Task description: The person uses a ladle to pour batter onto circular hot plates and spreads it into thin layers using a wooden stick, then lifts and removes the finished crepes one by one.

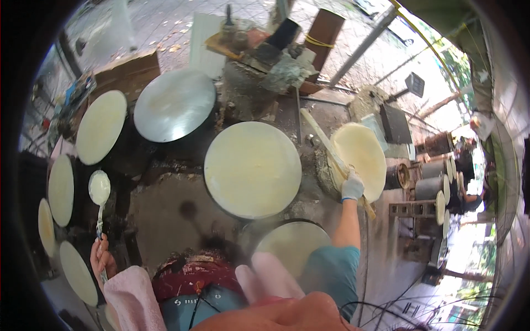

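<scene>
My left hand (102, 255) is closed round the handle of a ladle (100, 188), whose round bowl is coated in pale, creamy batter. On the right, my gloved right hand (352, 186) grips a long wooden stick (326, 140). The stick slants along the near side of a round pale sheet (361, 151) on a raised round stand. Between my hands lies a large round pan (253, 170) covered with a smooth pale yellow layer. Closer to my body, another pale round pan (292, 243) is partly hidden by my clothing and a pink towel.
At the far left stands a bare shiny metal pan (174, 105). Several cream-coated pans, one an upper-left pan (101, 128), curve down the left side. A cluttered stand (248, 66) holds a brush and plastic. Concrete blocks (413, 209) and pots (433, 175) are at right, near another person (472, 198).
</scene>
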Available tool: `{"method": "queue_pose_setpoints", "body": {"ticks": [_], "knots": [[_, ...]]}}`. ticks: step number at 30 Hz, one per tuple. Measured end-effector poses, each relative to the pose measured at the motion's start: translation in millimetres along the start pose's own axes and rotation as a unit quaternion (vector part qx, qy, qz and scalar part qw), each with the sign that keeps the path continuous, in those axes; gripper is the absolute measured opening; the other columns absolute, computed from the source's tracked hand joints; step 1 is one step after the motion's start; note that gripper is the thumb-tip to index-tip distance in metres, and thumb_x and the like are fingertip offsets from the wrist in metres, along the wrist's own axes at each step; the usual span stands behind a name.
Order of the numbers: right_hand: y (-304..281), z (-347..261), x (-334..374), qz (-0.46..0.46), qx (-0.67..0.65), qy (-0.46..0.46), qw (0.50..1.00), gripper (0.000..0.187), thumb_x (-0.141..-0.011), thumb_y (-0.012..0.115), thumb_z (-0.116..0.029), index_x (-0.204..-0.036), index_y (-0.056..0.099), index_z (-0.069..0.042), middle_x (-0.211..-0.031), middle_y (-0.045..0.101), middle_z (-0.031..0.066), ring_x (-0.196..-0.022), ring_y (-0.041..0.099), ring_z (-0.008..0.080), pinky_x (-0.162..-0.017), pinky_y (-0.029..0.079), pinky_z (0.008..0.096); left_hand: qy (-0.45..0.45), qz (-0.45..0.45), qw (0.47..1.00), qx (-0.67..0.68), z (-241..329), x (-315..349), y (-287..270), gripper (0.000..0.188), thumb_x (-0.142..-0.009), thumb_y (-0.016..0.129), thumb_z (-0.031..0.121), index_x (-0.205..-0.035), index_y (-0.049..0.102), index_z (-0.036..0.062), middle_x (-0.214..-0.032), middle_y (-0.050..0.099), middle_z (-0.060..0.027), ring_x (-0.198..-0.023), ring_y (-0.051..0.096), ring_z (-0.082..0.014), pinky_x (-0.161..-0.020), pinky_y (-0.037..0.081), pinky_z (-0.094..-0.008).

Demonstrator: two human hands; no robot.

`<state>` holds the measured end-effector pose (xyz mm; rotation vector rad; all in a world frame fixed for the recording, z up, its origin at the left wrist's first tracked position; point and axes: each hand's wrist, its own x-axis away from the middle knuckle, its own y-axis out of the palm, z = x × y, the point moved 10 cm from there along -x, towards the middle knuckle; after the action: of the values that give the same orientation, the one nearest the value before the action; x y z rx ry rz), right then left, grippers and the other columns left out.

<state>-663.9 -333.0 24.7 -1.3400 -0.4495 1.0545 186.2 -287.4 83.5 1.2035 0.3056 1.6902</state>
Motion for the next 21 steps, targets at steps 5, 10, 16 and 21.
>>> {"method": "queue_pose_setpoints", "body": {"ticks": [5,10,16,21], "knots": [[-90,-140,27,0.014,-0.215,-0.155,0.964,0.034,-0.08,0.059,-0.029,-0.111,0.058,-0.015,-0.086,0.063,0.0131,-0.074,0.062,0.03,-0.067,0.049,0.0397,0.012,-0.158,0.987,0.0,17,51,-49,0.033,-0.099,0.027,0.027,-0.084,0.047,0.006,-0.045,0.039,0.0065,-0.028,0.03,-0.0039,-0.031,0.02,-0.0215],[-137,-281,169,-0.001,-0.406,-0.218,0.887,0.043,-0.081,0.06,-0.027,-0.119,0.052,-0.01,-0.101,0.058,0.0149,-0.088,0.058,0.0279,-0.075,0.047,0.0371,0.057,0.03,0.997,0.04,46,95,-113,0.02,-0.096,0.038,0.024,-0.091,0.043,0.0061,-0.044,0.027,0.0105,-0.029,0.026,-0.0014,-0.032,0.018,-0.0203],[-125,-436,364,-0.295,-0.629,-0.236,0.68,0.054,-0.081,0.061,-0.026,-0.128,0.044,-0.005,-0.12,0.052,0.0171,-0.104,0.054,0.0252,-0.085,0.045,0.0341,0.215,0.06,0.948,0.225,56,242,-304,0.016,-0.094,0.04,0.015,-0.096,0.047,0.0008,-0.062,0.039,0.0074,-0.037,0.032,-0.0001,-0.041,0.023,-0.0178],[-247,-580,581,-0.249,-0.493,-0.489,0.675,0.068,-0.077,0.068,-0.012,-0.137,0.035,-0.006,-0.134,0.043,0.0178,-0.116,0.05,0.0234,-0.093,0.043,0.0309,0.244,0.417,0.875,-0.039,61,347,-520,0.023,-0.089,0.048,0.023,-0.078,0.051,0.0026,-0.058,0.045,0.0009,-0.04,0.044,-0.0103,-0.039,0.034,-0.0239]]}}
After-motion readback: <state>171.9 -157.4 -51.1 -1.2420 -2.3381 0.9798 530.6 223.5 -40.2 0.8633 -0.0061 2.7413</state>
